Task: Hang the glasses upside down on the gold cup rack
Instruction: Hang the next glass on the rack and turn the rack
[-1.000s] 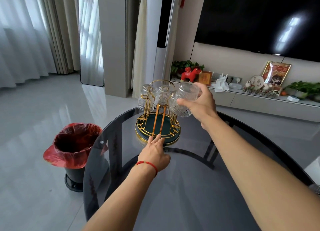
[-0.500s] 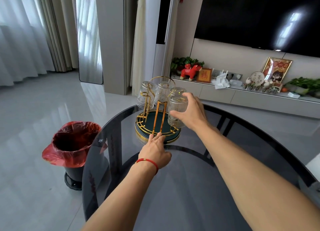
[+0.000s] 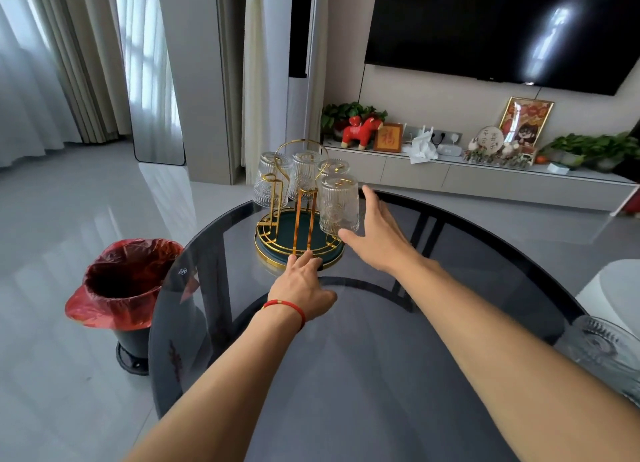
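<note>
Four glasses [image 3: 338, 205] hang upside down on the gold rack [image 3: 300, 240]. The right hand [image 3: 377, 233] is spread wide, holding nothing. The left hand [image 3: 303, 288] lies flat by the rack's base, its fingertips hard to see

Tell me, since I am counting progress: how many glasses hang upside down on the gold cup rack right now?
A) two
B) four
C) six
B: four ribbed glasses hang inverted on the gold cup rack, and the open right hand holds none.
</note>
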A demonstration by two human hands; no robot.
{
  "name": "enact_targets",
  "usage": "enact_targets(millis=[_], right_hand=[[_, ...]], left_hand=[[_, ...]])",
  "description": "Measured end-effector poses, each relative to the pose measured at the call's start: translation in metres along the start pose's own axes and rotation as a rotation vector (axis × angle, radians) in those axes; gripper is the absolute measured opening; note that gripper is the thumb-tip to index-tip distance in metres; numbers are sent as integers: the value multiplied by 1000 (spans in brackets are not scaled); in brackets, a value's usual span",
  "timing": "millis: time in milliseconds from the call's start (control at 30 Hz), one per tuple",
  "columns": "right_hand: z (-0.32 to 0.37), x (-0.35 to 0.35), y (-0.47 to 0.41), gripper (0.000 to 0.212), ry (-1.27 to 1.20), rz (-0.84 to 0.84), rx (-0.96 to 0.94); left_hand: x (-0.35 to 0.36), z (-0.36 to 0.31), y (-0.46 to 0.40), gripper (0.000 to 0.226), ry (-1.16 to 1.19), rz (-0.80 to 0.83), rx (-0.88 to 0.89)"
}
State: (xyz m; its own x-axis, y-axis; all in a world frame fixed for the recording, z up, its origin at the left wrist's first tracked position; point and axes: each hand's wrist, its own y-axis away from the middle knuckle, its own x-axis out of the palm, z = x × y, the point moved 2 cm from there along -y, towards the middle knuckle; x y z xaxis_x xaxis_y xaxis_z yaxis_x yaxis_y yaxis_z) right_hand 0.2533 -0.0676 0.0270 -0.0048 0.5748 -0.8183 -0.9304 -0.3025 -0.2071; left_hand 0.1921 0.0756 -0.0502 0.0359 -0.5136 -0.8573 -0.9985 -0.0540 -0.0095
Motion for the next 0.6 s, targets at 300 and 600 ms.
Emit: enact_targets(millis=[300,600], right_hand=[[-45,-50,101,44,225,139,-6],[-72,-110,201,25,471,-33,-40]], left_hand=[[6,-15,20,66,-109,-37,74],[36,-120,91,60,511,205,279]])
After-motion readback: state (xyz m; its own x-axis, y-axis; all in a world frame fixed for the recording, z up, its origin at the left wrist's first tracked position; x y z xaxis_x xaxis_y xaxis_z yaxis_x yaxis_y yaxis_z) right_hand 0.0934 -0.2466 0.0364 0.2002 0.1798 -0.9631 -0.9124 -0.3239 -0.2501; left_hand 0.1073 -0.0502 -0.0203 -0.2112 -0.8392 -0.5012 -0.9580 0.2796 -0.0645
